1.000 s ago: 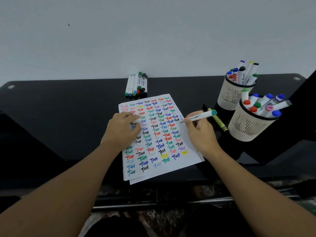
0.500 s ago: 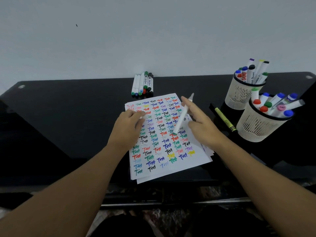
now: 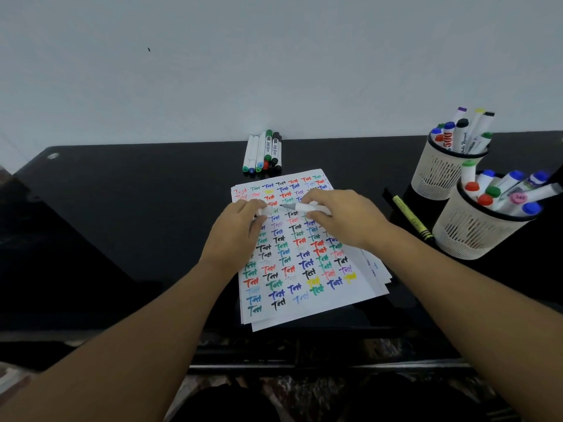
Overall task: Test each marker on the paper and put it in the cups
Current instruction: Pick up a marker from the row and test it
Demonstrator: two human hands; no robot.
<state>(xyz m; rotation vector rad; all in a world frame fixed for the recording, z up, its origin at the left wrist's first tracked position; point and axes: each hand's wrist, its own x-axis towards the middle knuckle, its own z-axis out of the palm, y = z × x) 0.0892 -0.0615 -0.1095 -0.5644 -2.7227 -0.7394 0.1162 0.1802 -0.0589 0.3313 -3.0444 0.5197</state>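
A stack of white paper (image 3: pixel 316 303) covered with coloured "Test" words lies on the black table (image 3: pixel 137 208). My right hand (image 3: pixel 341 220) grips a white marker (image 3: pixel 300 207) lying sideways over the paper, its dark tip pointing left. My left hand (image 3: pixel 236 236) pinches the white cap (image 3: pixel 264 211) just left of that tip, a small gap between them. Two cream mesh cups stand at the right: the far cup (image 3: pixel 438 175) and the near cup (image 3: pixel 475 236), both holding several markers.
Several capped markers (image 3: pixel 264 152) lie side by side at the table's back edge, above the paper. A yellow-green pen (image 3: pixel 412 217) lies between the paper and the cups. A white wall rises behind the table. The table's front edge runs below the paper.
My right hand turned the marker from writing on the paper to lying sideways with its tip toward my left hand, which lifted the cap up to meet it. The camera view shifted slightly.
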